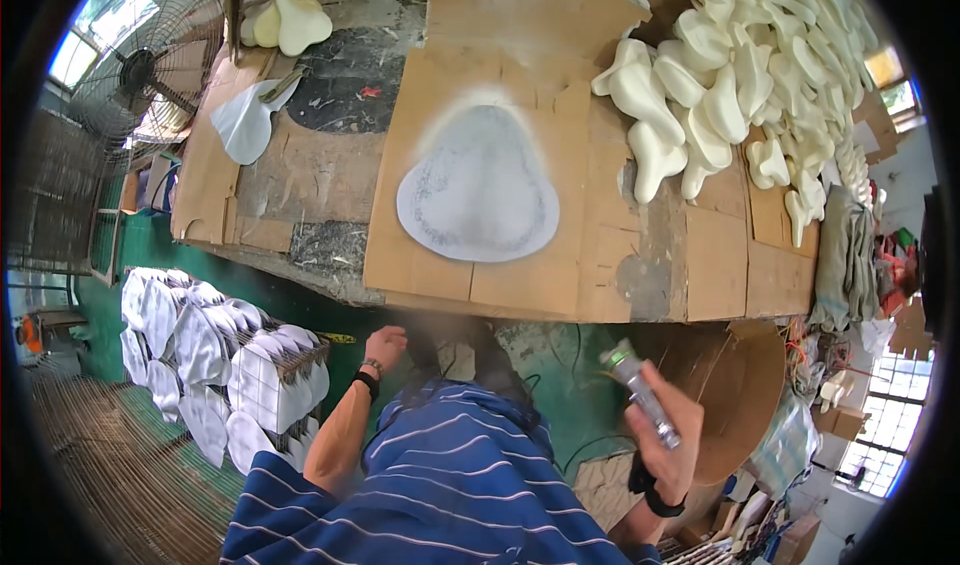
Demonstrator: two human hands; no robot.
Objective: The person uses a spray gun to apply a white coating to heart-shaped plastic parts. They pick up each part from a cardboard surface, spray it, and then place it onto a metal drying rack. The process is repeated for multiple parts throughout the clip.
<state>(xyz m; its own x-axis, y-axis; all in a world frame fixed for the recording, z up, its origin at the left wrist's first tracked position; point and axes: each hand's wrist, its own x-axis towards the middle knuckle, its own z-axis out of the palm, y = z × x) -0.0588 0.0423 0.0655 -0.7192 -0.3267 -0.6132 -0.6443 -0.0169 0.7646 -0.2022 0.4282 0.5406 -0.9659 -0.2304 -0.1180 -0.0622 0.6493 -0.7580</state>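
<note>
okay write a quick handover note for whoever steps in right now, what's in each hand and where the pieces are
Right hand: gripping a metal spray gun, nozzle up, away from the bench.
Left hand: empty, loosely closed, below the bench edge.
Grey cover piece lies flat on the cardboard sheet, overspray haze around it; looks sprayed.
Foam pads are heaped at the bench's right.
Stacked cover pieces sit at left.

A single head-worn fisheye view looks steeply down from above the person's chest, facing forward over the cardboard-covered desk. The desk fills the upper middle at moderate range, while the green floor lies below and to the left. Straight edges curve near the dark circular rim. The person's forearms enter from the lower edge.
</note>
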